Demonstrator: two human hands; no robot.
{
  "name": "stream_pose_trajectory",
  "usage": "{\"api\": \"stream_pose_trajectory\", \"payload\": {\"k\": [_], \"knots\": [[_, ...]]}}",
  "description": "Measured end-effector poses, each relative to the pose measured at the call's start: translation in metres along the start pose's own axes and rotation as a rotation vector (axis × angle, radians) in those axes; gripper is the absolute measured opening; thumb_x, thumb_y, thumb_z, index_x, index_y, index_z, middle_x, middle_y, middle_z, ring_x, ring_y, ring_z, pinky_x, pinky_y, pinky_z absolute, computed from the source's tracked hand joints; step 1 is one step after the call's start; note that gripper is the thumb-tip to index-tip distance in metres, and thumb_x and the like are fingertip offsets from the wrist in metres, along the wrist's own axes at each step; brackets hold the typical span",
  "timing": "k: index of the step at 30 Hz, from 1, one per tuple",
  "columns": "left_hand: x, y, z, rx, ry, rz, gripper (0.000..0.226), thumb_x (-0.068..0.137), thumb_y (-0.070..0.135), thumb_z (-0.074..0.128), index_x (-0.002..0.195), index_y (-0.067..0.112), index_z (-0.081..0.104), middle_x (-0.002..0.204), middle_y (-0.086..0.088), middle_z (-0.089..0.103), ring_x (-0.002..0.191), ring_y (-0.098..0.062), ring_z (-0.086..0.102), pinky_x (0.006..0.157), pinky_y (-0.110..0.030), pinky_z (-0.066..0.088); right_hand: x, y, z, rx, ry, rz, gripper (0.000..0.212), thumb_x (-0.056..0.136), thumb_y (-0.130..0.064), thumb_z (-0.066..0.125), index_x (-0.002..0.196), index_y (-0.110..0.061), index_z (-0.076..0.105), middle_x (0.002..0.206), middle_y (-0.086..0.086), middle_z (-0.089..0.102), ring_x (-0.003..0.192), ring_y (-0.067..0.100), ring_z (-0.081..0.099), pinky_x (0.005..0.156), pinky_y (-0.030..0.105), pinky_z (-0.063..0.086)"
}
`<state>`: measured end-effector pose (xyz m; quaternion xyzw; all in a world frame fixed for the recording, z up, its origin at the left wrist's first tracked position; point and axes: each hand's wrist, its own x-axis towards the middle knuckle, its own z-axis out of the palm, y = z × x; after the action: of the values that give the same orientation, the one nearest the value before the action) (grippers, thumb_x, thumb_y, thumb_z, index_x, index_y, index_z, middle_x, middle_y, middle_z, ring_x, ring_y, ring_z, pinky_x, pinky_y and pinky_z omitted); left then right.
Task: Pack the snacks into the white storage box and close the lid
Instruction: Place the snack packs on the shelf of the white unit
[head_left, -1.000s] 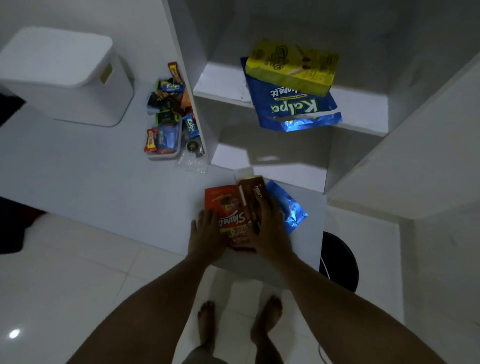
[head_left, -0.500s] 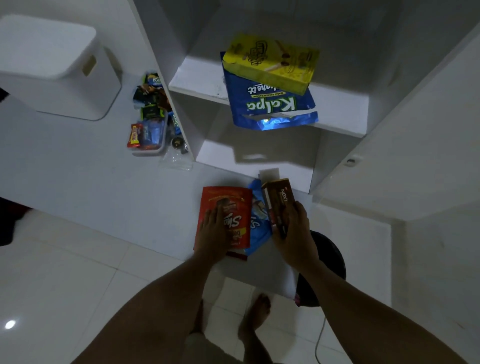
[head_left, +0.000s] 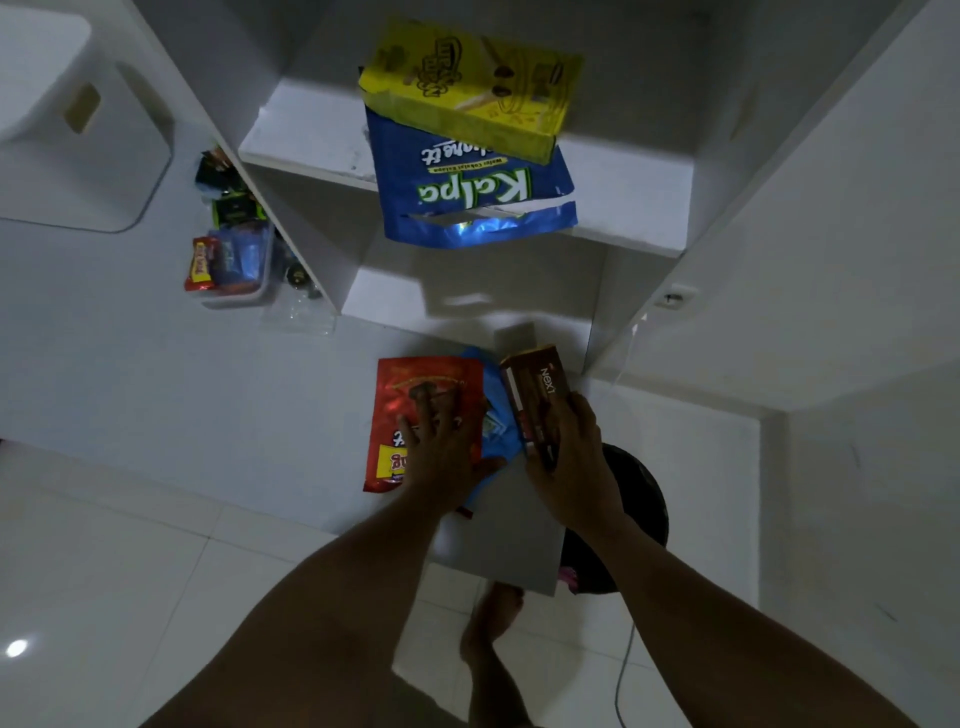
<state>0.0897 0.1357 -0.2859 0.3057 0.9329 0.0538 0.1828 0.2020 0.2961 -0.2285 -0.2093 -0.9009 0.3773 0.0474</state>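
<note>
— Logging fingers first. Left?
— The left hand (head_left: 441, 457) lies flat on the red snack pouch (head_left: 421, 384), fingers straight and spread. The right hand (head_left: 571, 457) curls round the brown Next box (head_left: 532, 384), gripping its near end.
— Surroundings?
— A blue packet (head_left: 501, 415) lies between pouch and box. The white storage box (head_left: 78, 130) stands far left on the table (head_left: 156, 389), lid on, well apart. A tray of small snacks (head_left: 234, 260) lies between. On the shelf (head_left: 291, 145), a yellow box (head_left: 467, 88) rests on a blue Kalpa bag (head_left: 467, 192) overhanging the edge.
— Edges?
— The pouch lies near the table's front edge. A black bin (head_left: 644, 499) stands below, right.
</note>
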Motion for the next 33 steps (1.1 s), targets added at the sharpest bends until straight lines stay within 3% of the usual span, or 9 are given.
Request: {"api": "stream_pose_trajectory", "payload": {"k": [5,12,16,21,23,26,29,31,33], "knots": [[0.000,-0.002,0.008,0.053,0.062,0.015,0.106,0.066,0.097,0.024,0.153,0.039,0.008,0.163,-0.013,0.006,0.146,-0.049,-0.008,0.108,-0.075,0.001,0.004,0.004,0.001,-0.020,-0.025,0.012,0.079,0.088,-0.036,0.060,0.150,-0.037,0.011,0.153,0.001,0.022,0.129,0.025,0.040,0.090,0.042,0.053],[-0.005,0.003,0.004,-0.024,0.128,0.000,0.064,0.093,0.067,0.026,0.147,0.035,0.034,0.156,-0.006,0.035,0.148,-0.041,0.012,0.114,-0.067,0.006,0.007,0.005,0.002,-0.028,-0.016,0.002,0.079,0.090,-0.032,0.060,0.151,-0.034,0.011,0.154,0.001,0.019,0.133,0.025,0.037,0.090,0.042,0.054],[-0.002,0.004,-0.009,-0.114,0.163,-0.015,0.043,0.098,0.036,0.050,0.140,0.026,0.049,0.144,-0.006,0.052,0.145,-0.037,0.028,0.112,-0.062,0.025,0.007,0.003,-0.001,-0.015,0.000,-0.019,0.078,0.091,-0.031,0.060,0.152,-0.031,0.012,0.155,0.003,0.018,0.134,0.026,0.036,0.093,0.041,0.053],[-0.015,0.007,-0.043,-0.221,0.203,0.032,0.033,0.100,0.024,0.048,0.133,0.025,0.052,0.124,-0.008,0.063,0.110,-0.029,0.063,0.085,-0.042,0.055,0.008,-0.009,-0.006,0.027,0.032,-0.060,0.077,0.091,-0.030,0.062,0.153,-0.027,0.016,0.152,0.003,0.024,0.131,0.024,0.039,0.095,0.040,0.052],[-0.017,0.007,-0.053,-0.236,0.193,0.032,0.034,0.100,0.032,0.046,0.133,0.030,0.054,0.121,-0.001,0.065,0.110,-0.023,0.062,0.089,-0.036,0.052,0.008,-0.014,-0.009,0.043,0.053,-0.083,0.076,0.092,-0.031,0.061,0.153,-0.026,0.016,0.152,0.004,0.024,0.133,0.025,0.038,0.099,0.042,0.049],[-0.025,0.007,-0.072,-0.305,0.184,-0.002,0.050,0.079,0.073,0.059,0.109,0.033,0.067,0.100,0.004,0.073,0.096,-0.014,0.069,0.077,-0.026,0.055,0.009,-0.022,-0.016,0.062,0.096,-0.095,0.076,0.093,-0.030,0.059,0.154,-0.025,0.014,0.155,0.006,0.021,0.137,0.028,0.034,0.104,0.041,0.044],[-0.033,0.004,-0.091,-0.268,0.138,0.029,0.060,0.080,0.084,0.038,0.118,0.043,0.059,0.108,0.001,0.066,0.093,-0.014,0.063,0.080,-0.028,0.049,0.009,-0.029,-0.025,0.050,0.112,-0.094,0.075,0.094,-0.032,0.060,0.153,-0.023,0.015,0.156,0.004,0.018,0.139,0.028,0.032,0.102,0.038,0.044],[-0.041,0.008,-0.106,-0.181,0.129,0.110,0.046,0.097,0.061,0.033,0.137,0.042,0.045,0.127,0.000,0.058,0.105,-0.020,0.058,0.095,-0.033,0.046,0.005,-0.031,-0.031,0.037,0.123,-0.124,0.072,0.094,-0.031,0.060,0.152,-0.019,0.018,0.154,0.006,0.019,0.137,0.029,0.035,0.098,0.033,0.043],[-0.045,0.010,-0.111,-0.125,0.153,0.147,0.043,0.104,0.031,0.039,0.147,0.031,0.036,0.129,0.008,0.049,0.112,-0.017,0.054,0.092,-0.017,0.040,0.002,-0.033,-0.034,0.040,0.129,-0.164,0.070,0.094,-0.029,0.060,0.151,-0.016,0.021,0.152,0.007,0.023,0.134,0.029,0.037,0.095,0.031,0.045]]}}
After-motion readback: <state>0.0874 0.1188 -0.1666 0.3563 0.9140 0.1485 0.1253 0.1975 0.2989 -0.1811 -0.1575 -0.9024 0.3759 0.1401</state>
